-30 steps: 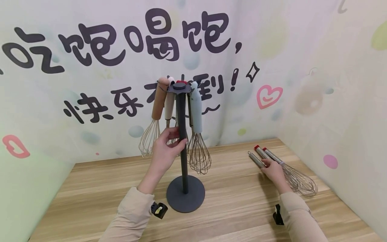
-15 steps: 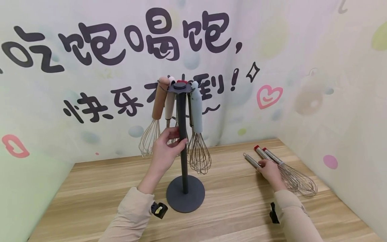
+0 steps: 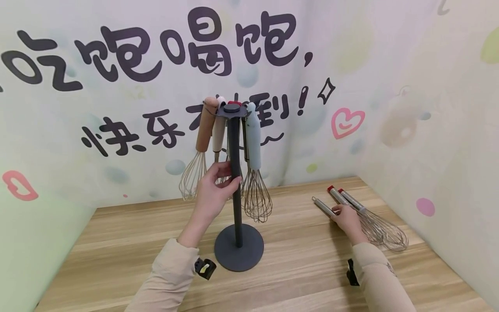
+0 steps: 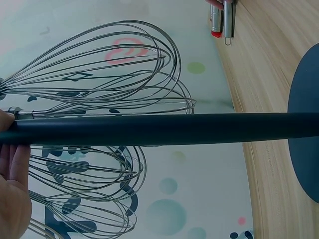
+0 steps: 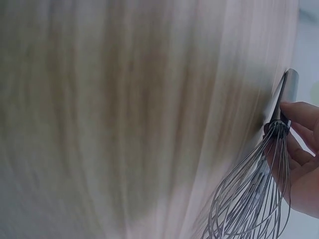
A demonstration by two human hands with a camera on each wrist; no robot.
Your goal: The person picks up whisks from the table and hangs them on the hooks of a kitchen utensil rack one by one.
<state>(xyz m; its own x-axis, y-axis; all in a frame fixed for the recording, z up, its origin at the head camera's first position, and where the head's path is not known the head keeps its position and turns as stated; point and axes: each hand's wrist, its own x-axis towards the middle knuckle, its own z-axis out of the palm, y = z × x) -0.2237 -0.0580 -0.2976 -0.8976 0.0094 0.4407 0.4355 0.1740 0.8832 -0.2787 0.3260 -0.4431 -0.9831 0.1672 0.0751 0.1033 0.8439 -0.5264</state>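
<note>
My left hand (image 3: 210,193) grips the upright post of a black stand (image 3: 237,212), fingers and thumb around it. From the stand's top hang several whisks, among them one with a brown handle (image 3: 205,130), one with a white handle (image 3: 218,136) and one with a pale blue handle (image 3: 254,141). Over at the right, my right hand (image 3: 349,222) pinches a steel whisk (image 3: 322,206) at the lower end of its handle. In the right wrist view, the wires of that whisk (image 5: 251,191) point downward beside the palm.
Two steel whisks, a left one with a red end (image 3: 337,196) and a right one with a red end (image 3: 352,200), lie on the wooden table (image 3: 296,255) beyond my right hand. The stand's round base (image 3: 239,260) rests on the tabletop. A printed wall sheet (image 3: 156,95) closes off the back.
My right hand has shifted a little left with the steel whisk, widening its gap from the two red-ended ones. My left hand keeps its hold on the post.
</note>
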